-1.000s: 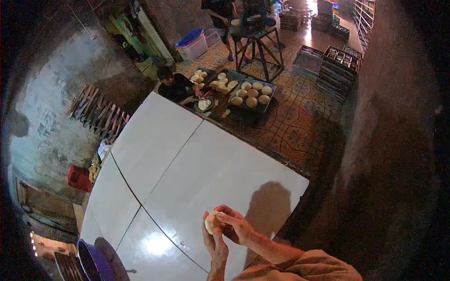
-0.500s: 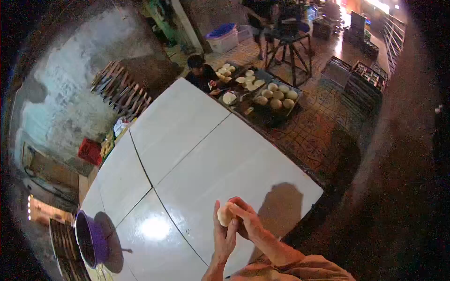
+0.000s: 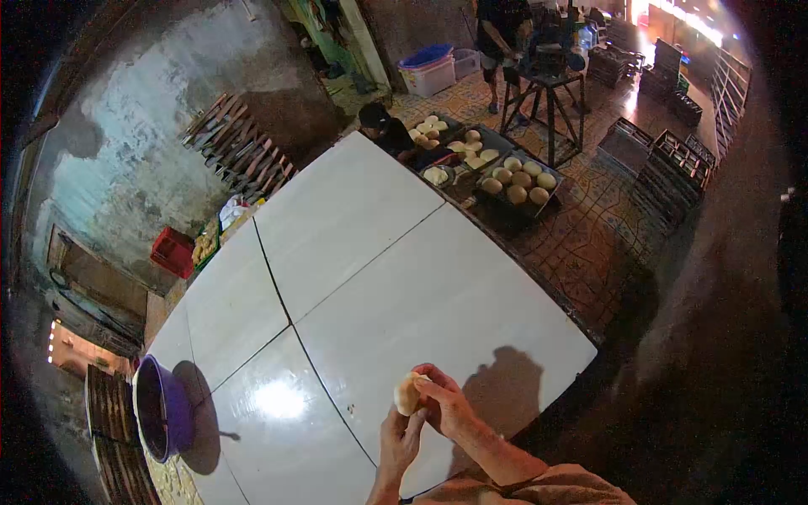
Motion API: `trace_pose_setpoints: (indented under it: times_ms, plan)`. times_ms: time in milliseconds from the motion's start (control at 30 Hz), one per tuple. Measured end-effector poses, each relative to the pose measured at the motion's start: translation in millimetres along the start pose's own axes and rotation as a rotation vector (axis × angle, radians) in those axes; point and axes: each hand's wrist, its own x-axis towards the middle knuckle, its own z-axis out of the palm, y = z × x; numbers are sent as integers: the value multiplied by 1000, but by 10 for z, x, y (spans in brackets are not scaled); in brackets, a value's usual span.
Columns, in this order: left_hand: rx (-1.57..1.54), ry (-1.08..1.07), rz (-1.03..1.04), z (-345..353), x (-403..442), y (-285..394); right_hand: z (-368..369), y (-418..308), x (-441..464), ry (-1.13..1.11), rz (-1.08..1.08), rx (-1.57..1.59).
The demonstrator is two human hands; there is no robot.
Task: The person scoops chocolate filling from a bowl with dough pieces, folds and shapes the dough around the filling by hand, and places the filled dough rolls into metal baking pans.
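Over the white tiled table (image 3: 370,278), near its front edge, I hold a pale, rounded piece of dough (image 3: 407,396) in both hands. My left hand (image 3: 399,439) is closed on it from below, with the fingers upright. My right hand (image 3: 448,407) grips its right side, the thumb pressed on the top and the fingers curled behind. Part of the dough is hidden by the right fingers.
A purple basin (image 3: 165,411) stands on the table's left end. Beyond the far edge, a person (image 3: 383,130) sits by trays of round dough pieces (image 3: 518,179). Another person (image 3: 498,38) stands near a dark metal stand (image 3: 547,109). A red crate (image 3: 173,252) is by the wall.
My view has shifted, so the table and room appear moved right and slightly down. The left fingers have dropped lower on the dough; both hands still hold it.
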Motion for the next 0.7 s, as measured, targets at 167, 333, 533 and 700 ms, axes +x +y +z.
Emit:
trace_pose_setpoints:
  times_ms: [167,333,533,700]
  plan:
    - [166,-62,-33,-217,-101,-104,116,-42,-6,175,-36,23]
    - [75,-52,-47,-412,-245,-106,20,159,9,81,-5,-102]
    - [32,24,-36,-794,-487,-49,321,665,-55,-11,34,-117]
    - [162,42,-99,-1526,-871,-67,653,1264,-39,54,38,-222]
